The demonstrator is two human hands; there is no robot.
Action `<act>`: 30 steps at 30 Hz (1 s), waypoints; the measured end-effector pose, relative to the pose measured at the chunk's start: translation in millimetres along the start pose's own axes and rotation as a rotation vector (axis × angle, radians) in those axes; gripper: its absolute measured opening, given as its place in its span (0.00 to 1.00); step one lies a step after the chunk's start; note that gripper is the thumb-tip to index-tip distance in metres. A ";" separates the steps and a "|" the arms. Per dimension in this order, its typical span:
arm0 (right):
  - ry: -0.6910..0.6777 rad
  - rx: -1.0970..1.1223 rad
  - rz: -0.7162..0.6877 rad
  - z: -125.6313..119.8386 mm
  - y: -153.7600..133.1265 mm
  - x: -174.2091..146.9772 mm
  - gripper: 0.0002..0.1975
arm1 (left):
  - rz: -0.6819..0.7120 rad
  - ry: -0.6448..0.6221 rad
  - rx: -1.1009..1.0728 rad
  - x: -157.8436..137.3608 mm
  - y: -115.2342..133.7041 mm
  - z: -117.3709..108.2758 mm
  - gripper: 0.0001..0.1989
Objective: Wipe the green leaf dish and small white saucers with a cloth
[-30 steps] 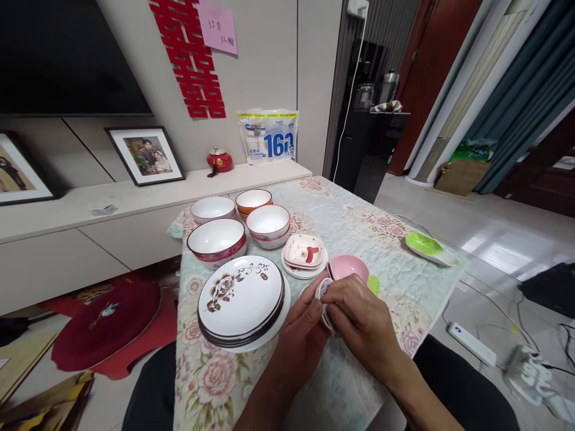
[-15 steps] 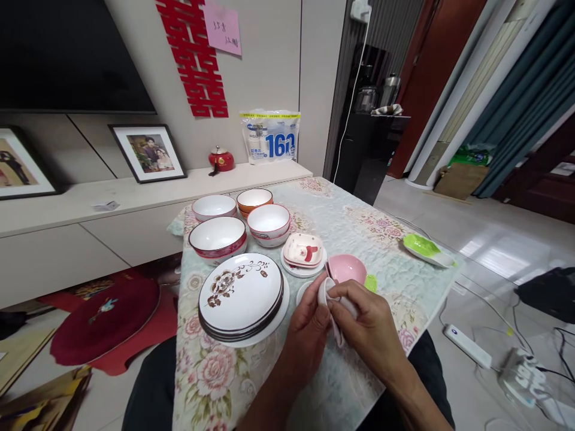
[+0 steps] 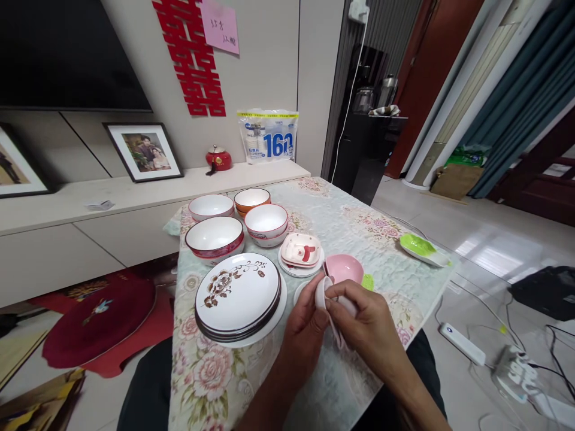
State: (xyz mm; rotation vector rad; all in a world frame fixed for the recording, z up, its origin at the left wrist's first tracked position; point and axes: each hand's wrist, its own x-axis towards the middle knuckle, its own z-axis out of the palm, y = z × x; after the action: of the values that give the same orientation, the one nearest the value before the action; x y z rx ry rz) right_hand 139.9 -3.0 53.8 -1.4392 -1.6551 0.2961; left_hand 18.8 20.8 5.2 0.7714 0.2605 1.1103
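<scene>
A small pale pinkish-white piece (image 3: pixel 320 293), its rounded rim on edge and lower part hanging, is held, partly hidden, at five o'clock from center.

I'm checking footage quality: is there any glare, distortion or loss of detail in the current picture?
In the head view: bright glare patches on the floor; wide-angle distortion slanting the curtain; little detail on the pale item between the hands; the top plate's brown pattern reads clearly.

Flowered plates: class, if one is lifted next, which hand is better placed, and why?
Probably the left hand: it is nearer the flowered plates, while the right hand is farther across. Both hold a pale item, so the left would need freeing first.
</scene>
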 end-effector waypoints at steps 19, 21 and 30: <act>-0.295 0.065 -0.237 -11.3 2.8 10.4 0.08 | -0.075 0.120 -0.110 1.0 3.4 -6.9 0.23; -0.338 -0.066 -0.274 -14.1 8.1 9.7 0.08 | -0.085 0.125 -0.112 2.2 4.8 -6.6 0.23; -0.050 -0.230 -0.469 5.5 17.5 13.5 0.09 | -0.172 0.111 -0.233 2.7 -3.8 -3.8 0.16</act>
State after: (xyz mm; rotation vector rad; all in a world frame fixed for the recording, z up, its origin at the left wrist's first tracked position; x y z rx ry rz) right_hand 148.5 16.1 45.0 -1.1614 -2.0589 -0.1271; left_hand 20.6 23.9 0.3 0.4722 0.2800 1.0006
